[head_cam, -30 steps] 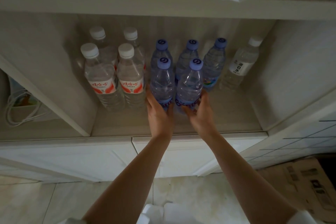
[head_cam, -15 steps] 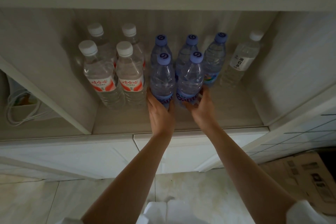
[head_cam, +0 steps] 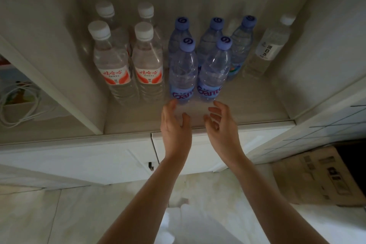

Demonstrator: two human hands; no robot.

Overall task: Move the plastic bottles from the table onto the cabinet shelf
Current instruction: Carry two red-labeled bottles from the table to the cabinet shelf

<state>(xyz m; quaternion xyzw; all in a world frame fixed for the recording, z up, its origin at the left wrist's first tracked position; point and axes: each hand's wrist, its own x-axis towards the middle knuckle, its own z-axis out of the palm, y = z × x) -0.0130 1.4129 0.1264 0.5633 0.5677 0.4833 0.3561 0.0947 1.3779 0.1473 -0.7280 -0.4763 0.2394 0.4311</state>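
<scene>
Two blue-capped plastic bottles stand upright side by side at the front of the cabinet shelf (head_cam: 257, 113): the left one (head_cam: 183, 73) and the right one (head_cam: 213, 73). Behind them stand three more blue-capped bottles (head_cam: 242, 45). Several white-capped bottles with red labels (head_cam: 146, 61) fill the shelf's left part. A clear white-capped bottle (head_cam: 267, 47) stands at the right. My left hand (head_cam: 174, 125) and my right hand (head_cam: 221, 123) hover just in front of the two front bottles, fingers apart, holding nothing.
A slanted divider panel (head_cam: 59, 85) bounds the compartment on the left, with white cables (head_cam: 21, 105) beyond it. Closed cabinet doors (head_cam: 99, 160) lie below the shelf. A flattened cardboard box (head_cam: 316, 174) lies on the floor at right.
Both hands have let go of the two front blue-capped bottles and drawn back toward me. The bottles stay standing on the shelf.
</scene>
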